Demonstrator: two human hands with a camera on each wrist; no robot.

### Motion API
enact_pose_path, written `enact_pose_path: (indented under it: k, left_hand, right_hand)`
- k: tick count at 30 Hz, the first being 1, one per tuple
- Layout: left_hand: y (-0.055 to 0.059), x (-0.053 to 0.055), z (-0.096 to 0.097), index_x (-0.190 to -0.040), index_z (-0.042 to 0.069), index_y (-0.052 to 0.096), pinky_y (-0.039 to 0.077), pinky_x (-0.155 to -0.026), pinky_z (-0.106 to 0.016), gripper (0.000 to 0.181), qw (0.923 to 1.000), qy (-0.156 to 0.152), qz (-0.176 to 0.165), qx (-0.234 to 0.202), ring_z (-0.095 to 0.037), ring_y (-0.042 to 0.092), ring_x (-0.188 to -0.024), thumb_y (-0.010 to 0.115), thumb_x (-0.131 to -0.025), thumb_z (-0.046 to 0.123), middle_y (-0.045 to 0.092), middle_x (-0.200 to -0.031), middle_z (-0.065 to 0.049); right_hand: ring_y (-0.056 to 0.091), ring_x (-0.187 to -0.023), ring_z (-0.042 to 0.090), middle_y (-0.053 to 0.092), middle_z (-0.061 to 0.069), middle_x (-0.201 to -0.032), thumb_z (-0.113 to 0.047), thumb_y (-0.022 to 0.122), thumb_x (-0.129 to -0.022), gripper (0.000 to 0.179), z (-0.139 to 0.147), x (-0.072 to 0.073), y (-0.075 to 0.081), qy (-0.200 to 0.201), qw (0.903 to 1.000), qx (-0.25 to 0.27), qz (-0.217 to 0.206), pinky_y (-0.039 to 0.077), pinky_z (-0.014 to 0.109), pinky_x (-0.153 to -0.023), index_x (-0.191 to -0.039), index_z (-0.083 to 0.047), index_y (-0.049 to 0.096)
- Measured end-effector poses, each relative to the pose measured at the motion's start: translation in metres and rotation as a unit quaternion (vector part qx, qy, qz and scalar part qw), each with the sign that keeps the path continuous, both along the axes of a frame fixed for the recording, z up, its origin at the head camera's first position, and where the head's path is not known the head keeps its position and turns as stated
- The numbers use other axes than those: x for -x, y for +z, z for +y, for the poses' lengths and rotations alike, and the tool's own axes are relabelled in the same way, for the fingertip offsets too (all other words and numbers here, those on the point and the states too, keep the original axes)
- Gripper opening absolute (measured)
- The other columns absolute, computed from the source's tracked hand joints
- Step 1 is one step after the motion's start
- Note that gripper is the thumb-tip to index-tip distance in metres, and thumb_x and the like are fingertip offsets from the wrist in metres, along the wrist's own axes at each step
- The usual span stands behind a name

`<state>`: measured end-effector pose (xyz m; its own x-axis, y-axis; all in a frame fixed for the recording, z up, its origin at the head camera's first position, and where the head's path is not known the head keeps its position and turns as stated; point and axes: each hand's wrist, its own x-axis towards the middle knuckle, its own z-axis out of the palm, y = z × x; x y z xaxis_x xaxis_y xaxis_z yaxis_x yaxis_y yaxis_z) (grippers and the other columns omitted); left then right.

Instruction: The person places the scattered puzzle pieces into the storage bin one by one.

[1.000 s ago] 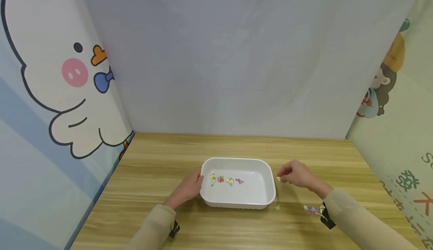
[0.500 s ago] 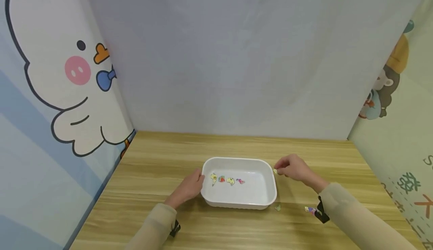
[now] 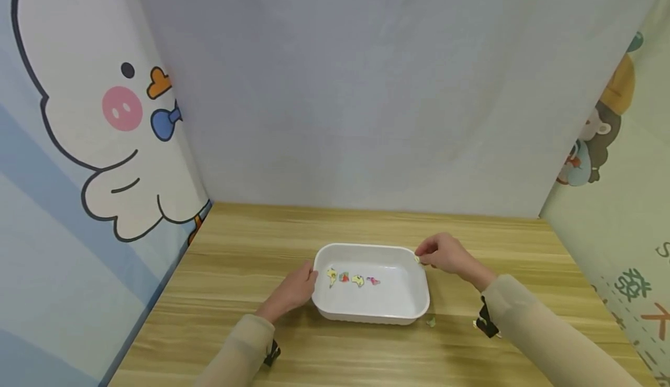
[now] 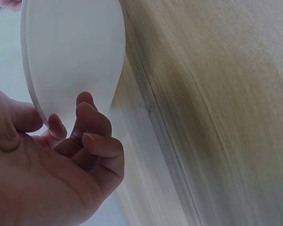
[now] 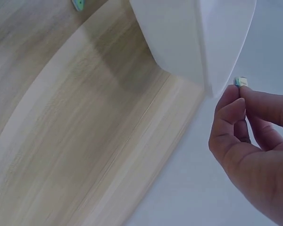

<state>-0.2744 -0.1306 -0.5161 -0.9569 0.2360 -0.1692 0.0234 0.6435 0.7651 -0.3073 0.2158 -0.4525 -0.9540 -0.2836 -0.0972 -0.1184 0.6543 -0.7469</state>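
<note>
Green piece (image 3: pixel 431 322) lies nearest me, on the table (image 3: pixel 225 294), just beside the near right corner of the tray (image 3: pixel 366 319). Beyond it, my left hand (image 3: pixel 293 287) is clamped on the tray's left rim; four pieces (image 3: pixel 357 281) sit inside in a row. Farther off, my right hand (image 3: pixel 445 254) pinches a pale piece (image 5: pixel 242 82) near the far right corner. I'd pinch lightly, clear the rim, lower well inside, then release, bracing the tray.

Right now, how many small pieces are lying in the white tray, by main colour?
Mostly yellow pieces: 2
Mostly red piece: 1
Pink-purple piece: 1
Total lying in the white tray: 4, not counting the held piece in the right hand.
</note>
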Motion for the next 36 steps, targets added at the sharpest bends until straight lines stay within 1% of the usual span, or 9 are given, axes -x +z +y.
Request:
enact_pose_path:
  k: [4,6,10,13,18,22,27,31,36]
  left_hand:
    - [0.000,-0.001,0.000,-0.122,-0.001,0.047,0.041,-0.057,-0.032,0.028,1.0000,-0.002,0.000,-0.001,-0.018,0.048,-0.068,0.035,-0.104,0.017,0.053,-0.084,-0.006]
    - [0.001,-0.001,0.000,-0.121,-0.001,0.047,0.041,-0.057,-0.032,0.027,1.0000,-0.002,-0.001,0.000,-0.019,0.048,-0.067,0.035,-0.103,0.017,0.052,-0.083,-0.006]
    - [0.001,-0.001,0.000,-0.118,-0.001,0.048,0.041,-0.057,-0.032,0.026,1.0000,-0.001,0.003,0.004,-0.019,0.048,-0.067,0.036,-0.103,0.017,0.052,-0.082,-0.006]
    - [0.001,-0.001,0.000,-0.117,0.000,0.049,0.041,-0.057,-0.032,0.026,1.0000,0.000,0.006,0.008,-0.019,0.048,-0.067,0.036,-0.103,0.017,0.052,-0.082,-0.006]
    - [0.002,-0.002,-0.001,-0.125,-0.001,0.046,0.042,-0.058,-0.032,0.031,1.0000,-0.001,0.004,0.007,-0.018,0.049,-0.069,0.036,-0.103,0.017,0.054,-0.086,-0.007]
    - [0.004,-0.003,-0.001,-0.125,-0.001,0.046,0.042,-0.058,-0.032,0.030,1.0000,-0.002,0.003,0.006,-0.019,0.049,-0.069,0.036,-0.103,0.017,0.053,-0.086,-0.006]
    - [0.005,-0.003,-0.001,-0.127,-0.001,0.046,0.042,-0.059,-0.032,0.031,1.0000,-0.004,0.001,-0.001,-0.019,0.049,-0.069,0.036,-0.103,0.017,0.054,-0.086,-0.007]
    - [0.004,-0.003,-0.002,-0.128,-0.002,0.045,0.042,-0.058,-0.032,0.033,1.0000,-0.006,-0.002,-0.007,-0.018,0.049,-0.068,0.036,-0.103,0.017,0.055,-0.087,-0.008]
    - [0.002,-0.002,-0.004,-0.123,-0.001,0.047,0.042,-0.057,-0.032,0.028,0.9999,-0.009,0.001,-0.007,-0.019,0.049,-0.068,0.036,-0.103,0.017,0.053,-0.085,-0.007]
  right_hand:
    - [0.062,-0.076,0.029,0.064,0.006,-0.079,0.003,0.065,-0.083,0.010,-0.006,0.001,0.002,0.004,0.9999,-0.009,0.004,0.048,0.030,-0.061,-0.091,0.004,0.069]
    - [0.062,-0.075,0.028,0.064,0.005,-0.078,0.003,0.065,-0.083,0.009,-0.008,0.002,0.002,0.000,0.9999,-0.015,0.003,0.048,0.030,-0.060,-0.091,0.003,0.069]
    - [0.061,-0.073,0.022,0.064,0.004,-0.077,0.003,0.065,-0.083,0.008,-0.013,0.005,0.001,0.001,0.9997,-0.023,0.003,0.049,0.030,-0.061,-0.090,0.002,0.069]
    - [0.062,-0.072,0.019,0.065,0.005,-0.078,0.004,0.065,-0.083,0.007,-0.019,0.007,-0.002,0.012,0.9995,-0.027,0.008,0.050,0.031,-0.062,-0.089,0.002,0.069]
    - [0.063,-0.072,0.017,0.066,0.004,-0.079,0.005,0.066,-0.083,0.008,-0.031,0.008,-0.008,0.025,0.9988,-0.041,0.004,0.051,0.032,-0.064,-0.088,0.001,0.070]
    - [0.063,-0.073,0.016,0.067,0.004,-0.081,0.004,0.065,-0.084,0.010,-0.040,0.008,-0.010,0.029,0.9977,-0.060,-0.010,0.051,0.032,-0.064,-0.092,0.002,0.071]
    - [0.063,-0.072,0.016,0.067,0.006,-0.080,0.003,0.066,-0.084,0.009,-0.048,0.007,-0.011,0.028,0.9969,-0.074,-0.007,0.051,0.033,-0.064,-0.091,0.002,0.072]
    - [0.062,-0.071,0.016,0.067,0.006,-0.080,0.002,0.068,-0.082,0.007,-0.054,0.009,-0.013,0.015,0.9964,-0.082,-0.015,0.051,0.032,-0.063,-0.088,0.000,0.072]
    - [0.058,-0.067,0.016,0.066,0.005,-0.078,0.004,0.070,-0.078,0.008,-0.062,0.012,-0.021,0.004,0.9954,-0.092,-0.024,0.050,0.030,-0.060,-0.084,-0.002,0.073]
